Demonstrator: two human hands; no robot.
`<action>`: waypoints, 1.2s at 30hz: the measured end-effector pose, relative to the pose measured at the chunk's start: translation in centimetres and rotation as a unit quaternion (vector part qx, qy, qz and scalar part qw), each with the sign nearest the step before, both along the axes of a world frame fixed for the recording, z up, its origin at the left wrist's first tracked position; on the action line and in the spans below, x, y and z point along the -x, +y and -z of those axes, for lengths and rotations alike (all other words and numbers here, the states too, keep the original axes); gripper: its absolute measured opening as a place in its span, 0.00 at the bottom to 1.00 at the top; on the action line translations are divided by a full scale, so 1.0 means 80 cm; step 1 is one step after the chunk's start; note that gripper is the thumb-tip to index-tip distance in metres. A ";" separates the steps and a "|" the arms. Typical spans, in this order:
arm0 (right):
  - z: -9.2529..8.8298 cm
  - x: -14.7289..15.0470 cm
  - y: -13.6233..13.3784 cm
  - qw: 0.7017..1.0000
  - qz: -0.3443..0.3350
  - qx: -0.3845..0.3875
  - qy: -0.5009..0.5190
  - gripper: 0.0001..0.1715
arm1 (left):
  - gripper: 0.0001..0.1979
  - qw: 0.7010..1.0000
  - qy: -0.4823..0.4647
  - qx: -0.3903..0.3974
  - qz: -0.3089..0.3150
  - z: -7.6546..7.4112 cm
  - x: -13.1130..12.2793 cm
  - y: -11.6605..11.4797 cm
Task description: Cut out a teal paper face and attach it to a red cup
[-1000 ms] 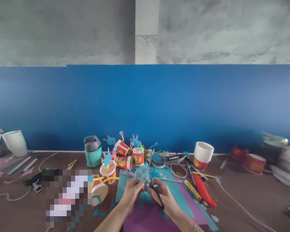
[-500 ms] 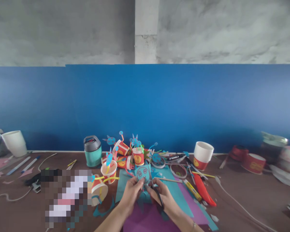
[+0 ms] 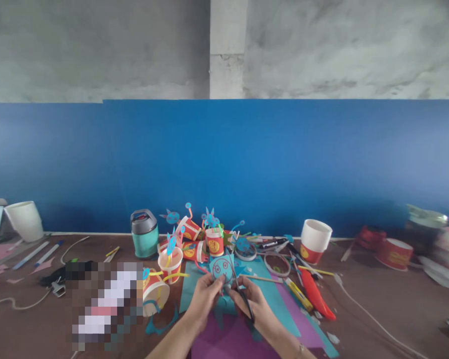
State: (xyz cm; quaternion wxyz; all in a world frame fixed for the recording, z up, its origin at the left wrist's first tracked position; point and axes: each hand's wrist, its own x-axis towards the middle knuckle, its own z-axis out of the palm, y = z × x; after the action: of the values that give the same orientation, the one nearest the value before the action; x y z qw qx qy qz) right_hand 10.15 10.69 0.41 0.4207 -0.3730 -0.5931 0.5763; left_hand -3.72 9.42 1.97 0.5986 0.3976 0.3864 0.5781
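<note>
Pinched in my left hand (image 3: 205,298) is a small piece of light blue paper (image 3: 221,266) with a round face drawn in red lines. My right hand (image 3: 257,305) has its fingers in the black handles of a pair of scissors (image 3: 249,308). The blades point up along the right side of the drawn circle, against the paper. Below both hands lie light blue sheets (image 3: 284,311) and a purple sheet (image 3: 230,341). Curved blue offcuts (image 3: 162,324) rest to the left. Fingers partly hide the lower edge of the drawn piece.
Behind my hands are several red-and-white paper cups (image 3: 214,244) with blue paper faces and straws. A teal lidded container (image 3: 145,239) stands left of them. To the right are tape rolls (image 3: 277,265), a yellow cutter (image 3: 298,295), a red pouch-like item (image 3: 317,294) and stacked cups (image 3: 316,237).
The view has shifted very slightly. My hands keep almost the same pose, with the scissors still at the right side of the drawn circle.
</note>
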 end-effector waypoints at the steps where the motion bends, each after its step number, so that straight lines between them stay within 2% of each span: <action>1: 0.000 0.000 0.000 1.000 0.000 0.001 0.001 0.26 | 0.21 1.000 0.001 0.003 0.000 0.000 0.000 0.000; 9: -0.003 0.001 -0.001 1.000 0.002 0.002 -0.011 0.27 | 0.20 1.000 0.015 0.008 -0.021 0.012 0.003 0.004; 13: -0.003 0.001 -0.001 1.000 0.005 0.016 -0.016 0.27 | 0.20 0.999 0.010 -0.036 -0.039 0.015 0.001 0.007; 21: -0.009 -0.001 -0.007 0.999 0.018 0.035 0.005 0.30 | 0.22 0.997 0.055 -0.051 -0.029 0.030 0.006 0.015; 27: -0.011 0.000 -0.006 0.999 0.013 0.035 0.019 0.33 | 0.22 0.998 0.051 -0.046 -0.014 0.027 0.009 0.012; 36: -0.010 -0.001 -0.003 0.999 0.014 0.042 0.005 0.34 | 0.23 0.996 0.071 -0.028 -0.043 0.029 0.012 0.017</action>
State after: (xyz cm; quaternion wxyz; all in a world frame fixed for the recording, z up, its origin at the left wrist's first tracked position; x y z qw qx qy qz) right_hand 10.23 10.42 1.24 0.4159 -0.3957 -0.5604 0.5970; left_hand -4.70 10.79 -0.37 0.5329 0.4377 0.4282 0.5841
